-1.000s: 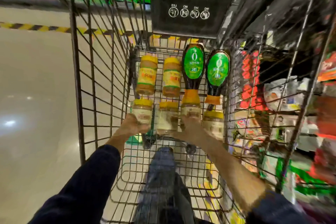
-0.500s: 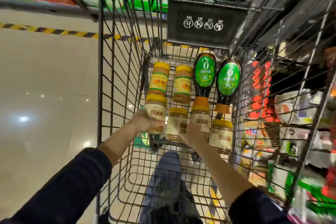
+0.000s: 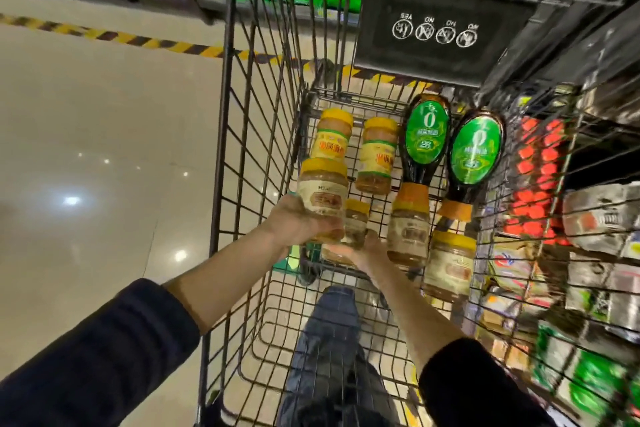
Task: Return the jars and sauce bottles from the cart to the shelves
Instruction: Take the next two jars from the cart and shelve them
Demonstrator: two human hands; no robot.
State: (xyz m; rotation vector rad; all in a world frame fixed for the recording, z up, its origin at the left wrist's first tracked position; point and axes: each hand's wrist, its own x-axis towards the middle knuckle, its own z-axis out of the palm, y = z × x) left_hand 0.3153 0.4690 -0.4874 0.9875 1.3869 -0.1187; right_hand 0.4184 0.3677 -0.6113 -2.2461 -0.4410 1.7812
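Glossy cream floor tiles (image 3: 104,149) with a yellow-and-black hazard stripe (image 3: 145,42) run past the wire shopping cart (image 3: 221,156) we lean into. Our left hand (image 3: 298,224) has its fingers curled around the lower half of a yellow-lidded jar (image 3: 322,196), raised off the cart's wire floor. Our right hand (image 3: 360,250) lies low beside it with its fingers reaching under a smaller jar (image 3: 356,222); whether they are pinching it we cannot tell, since the jars hide the fingertips. Farther out, two yellow-labelled jars (image 3: 377,154) lie on the cart floor, with two more jars (image 3: 450,262) on the right. Two dark sauce bottles (image 3: 426,142) with green oval labels lie beside them, orange caps toward us. Stocked shelves (image 3: 571,253) show through the cart's right side.
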